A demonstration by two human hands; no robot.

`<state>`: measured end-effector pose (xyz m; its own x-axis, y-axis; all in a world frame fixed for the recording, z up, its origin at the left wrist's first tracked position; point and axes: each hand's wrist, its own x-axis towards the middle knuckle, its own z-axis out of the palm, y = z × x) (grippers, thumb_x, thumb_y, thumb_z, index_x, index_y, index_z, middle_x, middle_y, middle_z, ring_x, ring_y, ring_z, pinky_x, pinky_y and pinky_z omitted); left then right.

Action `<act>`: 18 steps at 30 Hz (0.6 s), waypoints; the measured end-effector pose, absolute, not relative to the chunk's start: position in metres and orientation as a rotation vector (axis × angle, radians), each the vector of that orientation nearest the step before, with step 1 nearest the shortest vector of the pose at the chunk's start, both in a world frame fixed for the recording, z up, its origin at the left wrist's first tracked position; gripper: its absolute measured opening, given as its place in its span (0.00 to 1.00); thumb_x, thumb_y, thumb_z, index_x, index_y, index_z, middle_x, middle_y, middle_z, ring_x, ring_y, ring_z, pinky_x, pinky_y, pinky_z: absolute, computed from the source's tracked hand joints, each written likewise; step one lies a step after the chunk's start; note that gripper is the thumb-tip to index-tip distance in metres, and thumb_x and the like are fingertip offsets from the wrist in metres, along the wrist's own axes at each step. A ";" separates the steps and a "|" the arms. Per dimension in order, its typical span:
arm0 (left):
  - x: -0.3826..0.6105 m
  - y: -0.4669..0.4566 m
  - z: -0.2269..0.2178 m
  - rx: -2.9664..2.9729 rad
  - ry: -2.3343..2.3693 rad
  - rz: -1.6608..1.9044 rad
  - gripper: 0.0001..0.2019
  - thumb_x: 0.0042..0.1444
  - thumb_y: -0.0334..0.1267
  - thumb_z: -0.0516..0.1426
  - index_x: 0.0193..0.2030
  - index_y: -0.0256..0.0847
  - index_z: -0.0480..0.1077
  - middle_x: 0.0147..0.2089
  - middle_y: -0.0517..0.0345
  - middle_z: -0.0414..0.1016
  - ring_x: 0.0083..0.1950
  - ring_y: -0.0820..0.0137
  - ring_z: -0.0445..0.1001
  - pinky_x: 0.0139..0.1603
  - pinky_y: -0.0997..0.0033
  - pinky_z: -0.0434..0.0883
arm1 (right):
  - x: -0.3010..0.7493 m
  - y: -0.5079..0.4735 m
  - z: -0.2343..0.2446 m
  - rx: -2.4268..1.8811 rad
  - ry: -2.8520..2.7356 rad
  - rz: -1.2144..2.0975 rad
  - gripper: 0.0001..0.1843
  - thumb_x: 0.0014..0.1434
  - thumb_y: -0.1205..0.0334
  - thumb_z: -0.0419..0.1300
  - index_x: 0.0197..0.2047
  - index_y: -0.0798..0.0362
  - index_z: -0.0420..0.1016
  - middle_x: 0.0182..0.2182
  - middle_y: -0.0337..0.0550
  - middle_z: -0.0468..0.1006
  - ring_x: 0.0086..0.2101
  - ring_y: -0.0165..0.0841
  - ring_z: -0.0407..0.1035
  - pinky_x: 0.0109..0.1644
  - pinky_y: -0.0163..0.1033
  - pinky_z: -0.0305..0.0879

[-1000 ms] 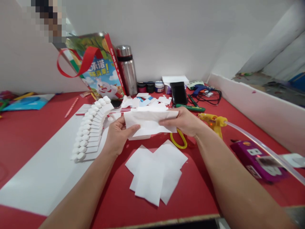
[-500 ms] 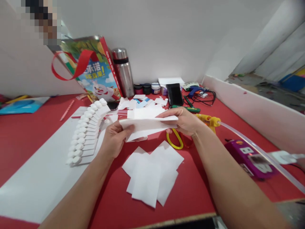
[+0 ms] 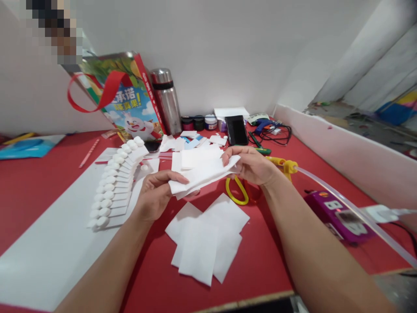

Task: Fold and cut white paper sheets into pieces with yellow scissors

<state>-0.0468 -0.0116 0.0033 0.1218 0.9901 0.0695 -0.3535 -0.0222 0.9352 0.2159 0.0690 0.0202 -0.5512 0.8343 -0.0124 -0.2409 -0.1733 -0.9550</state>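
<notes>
Between my two hands, above the red table, is a folded white sheet (image 3: 205, 174), thin and soft-looking like paper or felt. My left hand (image 3: 159, 191) pinches its left end, thumb on top. The right end is gripped by my right hand (image 3: 250, 165), with fingers partly hidden behind it. Below the hands lie several overlapping white rectangular pieces (image 3: 200, 243), fanned out on the table. To the left stands a curved row of white cards with round white tops (image 3: 109, 187), on a large white board (image 3: 58, 243). Yellow-handled scissors (image 3: 237, 191) lie beneath my right hand.
A yellow glue gun (image 3: 288, 167) with a clear stick and a purple device (image 3: 339, 217) are on the right. At the back are a steel flask (image 3: 167, 102), a printed bag (image 3: 127, 100), paint jars (image 3: 198, 123), a phone (image 3: 237, 130) and white scraps (image 3: 195, 141). A low white wall (image 3: 345, 139) borders the right.
The folded sheet has tipped, so more of its upper face shows. Its left end has dropped slightly, and my right thumb now presses on top. The view has shifted slightly.
</notes>
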 end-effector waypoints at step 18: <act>-0.054 -0.006 0.009 0.871 0.935 0.716 0.23 0.59 0.53 0.64 0.50 0.35 0.71 0.35 0.41 0.84 0.29 0.55 0.84 0.28 0.62 0.80 | 0.174 0.042 0.038 -1.006 -1.973 1.227 0.05 0.49 0.66 0.66 0.31 0.54 0.75 0.25 0.33 0.70 0.24 0.25 0.57 0.28 0.33 0.53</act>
<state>-0.0538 -0.0060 0.0089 0.4221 0.8253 -0.3750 -0.1463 0.4703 0.8703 0.1741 0.0421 0.0383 -0.5325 0.8409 0.0960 0.2857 0.2854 -0.9148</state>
